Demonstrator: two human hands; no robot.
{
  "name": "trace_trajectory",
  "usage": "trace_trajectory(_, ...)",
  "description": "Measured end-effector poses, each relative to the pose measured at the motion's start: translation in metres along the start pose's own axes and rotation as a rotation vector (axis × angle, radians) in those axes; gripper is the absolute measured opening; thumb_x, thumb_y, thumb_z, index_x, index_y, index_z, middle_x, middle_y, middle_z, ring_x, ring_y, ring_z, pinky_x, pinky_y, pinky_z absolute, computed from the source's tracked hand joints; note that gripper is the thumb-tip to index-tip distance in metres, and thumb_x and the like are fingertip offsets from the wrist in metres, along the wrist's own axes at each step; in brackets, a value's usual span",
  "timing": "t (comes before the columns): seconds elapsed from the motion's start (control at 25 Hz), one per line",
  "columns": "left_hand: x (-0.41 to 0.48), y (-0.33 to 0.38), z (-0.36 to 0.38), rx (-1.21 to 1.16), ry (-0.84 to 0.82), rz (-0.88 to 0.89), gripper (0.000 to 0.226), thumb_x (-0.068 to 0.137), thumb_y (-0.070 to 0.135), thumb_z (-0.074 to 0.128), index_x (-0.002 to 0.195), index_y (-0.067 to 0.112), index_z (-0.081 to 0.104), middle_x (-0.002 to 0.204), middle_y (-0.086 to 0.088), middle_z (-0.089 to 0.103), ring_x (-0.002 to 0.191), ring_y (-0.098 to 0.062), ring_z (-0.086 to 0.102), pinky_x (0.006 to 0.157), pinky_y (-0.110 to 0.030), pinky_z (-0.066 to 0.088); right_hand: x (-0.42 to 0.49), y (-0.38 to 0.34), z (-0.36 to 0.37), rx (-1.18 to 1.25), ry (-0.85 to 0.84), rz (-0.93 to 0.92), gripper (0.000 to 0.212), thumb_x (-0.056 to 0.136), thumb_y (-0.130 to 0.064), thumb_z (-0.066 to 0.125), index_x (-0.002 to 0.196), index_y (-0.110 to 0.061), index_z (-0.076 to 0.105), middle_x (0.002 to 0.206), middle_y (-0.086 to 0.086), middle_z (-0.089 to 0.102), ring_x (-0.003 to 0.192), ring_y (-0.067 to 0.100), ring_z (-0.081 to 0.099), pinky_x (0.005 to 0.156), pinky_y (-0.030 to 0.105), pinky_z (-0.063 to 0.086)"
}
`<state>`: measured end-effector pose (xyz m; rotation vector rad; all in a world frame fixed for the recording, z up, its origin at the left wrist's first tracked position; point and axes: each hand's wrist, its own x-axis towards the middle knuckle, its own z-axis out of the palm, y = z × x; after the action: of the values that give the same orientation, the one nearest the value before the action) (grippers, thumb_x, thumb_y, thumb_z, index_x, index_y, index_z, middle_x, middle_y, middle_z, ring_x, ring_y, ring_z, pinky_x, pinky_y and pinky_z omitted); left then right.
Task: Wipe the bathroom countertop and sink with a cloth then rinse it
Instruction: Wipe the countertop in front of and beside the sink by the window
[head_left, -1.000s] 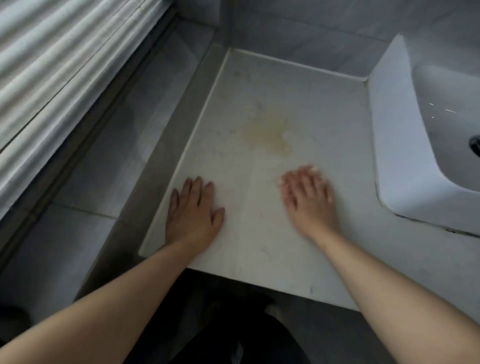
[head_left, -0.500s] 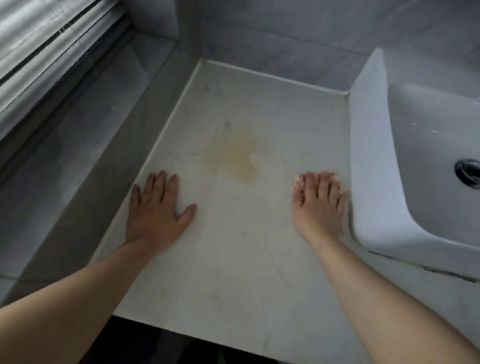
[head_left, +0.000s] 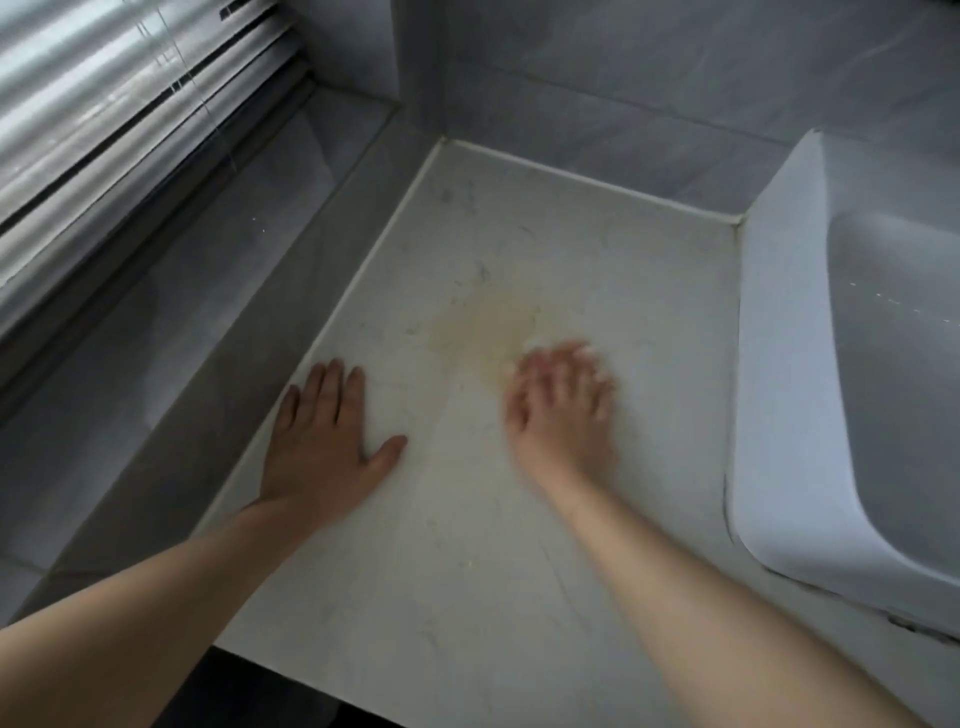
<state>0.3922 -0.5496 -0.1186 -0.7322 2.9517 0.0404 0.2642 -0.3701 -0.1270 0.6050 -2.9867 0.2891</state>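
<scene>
The pale countertop (head_left: 597, 270) fills the middle of the view and has a yellowish stain (head_left: 488, 325) near its centre. My left hand (head_left: 322, 441) lies flat on the counter at its left edge, fingers straight. My right hand (head_left: 561, 410) is blurred with motion, fingers spread, flat on the counter just right of the stain. No cloth shows in either hand. The white sink (head_left: 789, 364) stands on the counter at the right, its basin partly cut off by the frame.
A grey tiled ledge (head_left: 171, 338) runs along the counter's left side below window blinds (head_left: 104, 104). Grey tiled wall (head_left: 623, 78) backs the counter. The counter's front edge drops to a dark floor area at the bottom.
My right hand slid left from beside the sink wall toward the stain. My left hand stayed flat at the left edge. The camera view shifted.
</scene>
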Motion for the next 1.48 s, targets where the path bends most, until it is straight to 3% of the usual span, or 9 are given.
trace_trajectory(0.16, 0.0, -0.012, 0.001, -0.008, 0.012, 0.054, 0.089, 0.077, 0.069, 0.024, 0.139, 0.006, 0.038, 0.145, -0.017, 0.038, 0.133, -0.033, 0.037, 0.106, -0.04, 0.015, -0.067, -0.009, -0.008, 0.001, -0.178, -0.578, 0.049, 0.091, -0.044, 0.034, 0.13, -0.02, 0.053, 0.139, 0.006, 0.051, 0.132, 0.03, 0.041, 0.107, 0.049, 0.027)
trace_trajectory(0.36, 0.0, -0.013, 0.002, -0.026, 0.014, 0.063, 0.088, 0.077, 0.07, 0.027, 0.139, 0.008, 0.039, 0.145, -0.014, 0.04, 0.132, -0.031, 0.038, 0.107, -0.039, 0.016, 0.046, 0.049, -0.006, -0.033, -0.102, 0.222, 0.052, 0.096, -0.04, 0.024, 0.141, -0.018, 0.037, 0.152, 0.014, 0.029, 0.14, 0.035, 0.021, 0.113, 0.054, 0.016)
trace_trajectory(0.44, 0.0, -0.013, 0.002, -0.031, 0.001, 0.066, 0.089, 0.08, 0.072, 0.021, 0.139, 0.007, 0.038, 0.145, -0.015, 0.039, 0.133, -0.031, 0.037, 0.108, -0.04, 0.016, 0.064, 0.018, -0.003, -0.026, -0.143, 0.303, 0.053, 0.096, -0.039, 0.022, 0.145, -0.019, 0.03, 0.154, 0.015, 0.021, 0.142, 0.035, 0.013, 0.114, 0.054, 0.008)
trace_trajectory(0.6, 0.002, -0.014, 0.004, -0.022, -0.024, 0.083, 0.093, 0.082, 0.073, 0.008, 0.14, 0.004, 0.034, 0.147, -0.018, 0.034, 0.136, -0.032, 0.032, 0.11, -0.041, 0.012, -0.009, -0.051, 0.008, -0.017, -0.157, -0.448, 0.058, 0.09, -0.043, 0.023, 0.134, -0.016, 0.05, 0.142, 0.011, 0.046, 0.134, 0.034, 0.036, 0.111, 0.05, 0.018)
trace_trajectory(0.68, 0.002, -0.015, 0.004, -0.016, -0.025, 0.085, 0.094, 0.082, 0.072, 0.008, 0.14, 0.003, 0.034, 0.147, -0.018, 0.034, 0.136, -0.032, 0.031, 0.111, -0.043, 0.013, -0.009, -0.028, 0.004, -0.03, -0.173, -0.547, 0.053, 0.091, -0.043, 0.029, 0.129, -0.017, 0.055, 0.135, 0.01, 0.054, 0.128, 0.033, 0.045, 0.107, 0.047, 0.024)
trace_trajectory(0.92, 0.002, -0.015, 0.006, -0.008, -0.019, 0.094, 0.094, 0.082, 0.073, 0.008, 0.142, 0.004, 0.029, 0.15, -0.017, 0.029, 0.139, -0.03, 0.026, 0.111, -0.043, 0.014, 0.112, 0.005, 0.002, 0.023, -0.201, 0.281, 0.052, 0.098, -0.041, 0.022, 0.146, -0.02, 0.026, 0.156, 0.014, 0.014, 0.143, 0.035, 0.007, 0.115, 0.054, 0.004)
trace_trajectory(1.16, 0.001, -0.016, 0.002, -0.041, -0.021, 0.094, 0.086, 0.088, 0.065, 0.009, 0.139, 0.001, 0.036, 0.146, -0.018, 0.036, 0.136, -0.029, 0.031, 0.112, -0.038, 0.01, 0.027, -0.045, 0.005, 0.009, -0.205, -0.704, 0.053, 0.093, -0.045, 0.025, 0.135, -0.022, 0.048, 0.143, 0.006, 0.045, 0.134, 0.029, 0.038, 0.111, 0.044, 0.018)
trace_trajectory(1.36, 0.001, -0.015, 0.0, -0.03, -0.005, 0.096, 0.082, 0.09, 0.06, 0.009, 0.137, 0.0, 0.039, 0.144, -0.019, 0.038, 0.134, -0.029, 0.035, 0.111, -0.035, 0.008, 0.12, -0.006, 0.01, 0.021, -0.214, 0.049, 0.053, 0.098, -0.046, 0.015, 0.147, -0.026, 0.021, 0.158, 0.006, 0.01, 0.145, 0.029, 0.004, 0.116, 0.048, -0.001)
trace_trajectory(1.48, 0.001, -0.017, 0.002, -0.039, 0.023, 0.106, 0.074, 0.091, 0.055, 0.018, 0.137, 0.001, 0.04, 0.143, -0.018, 0.04, 0.133, -0.028, 0.035, 0.111, -0.037, 0.011, 0.125, -0.066, 0.016, 0.064, -0.283, -0.059, 0.052, 0.099, -0.045, 0.017, 0.148, -0.027, 0.016, 0.158, 0.008, 0.003, 0.144, 0.032, -0.002, 0.115, 0.05, -0.006)
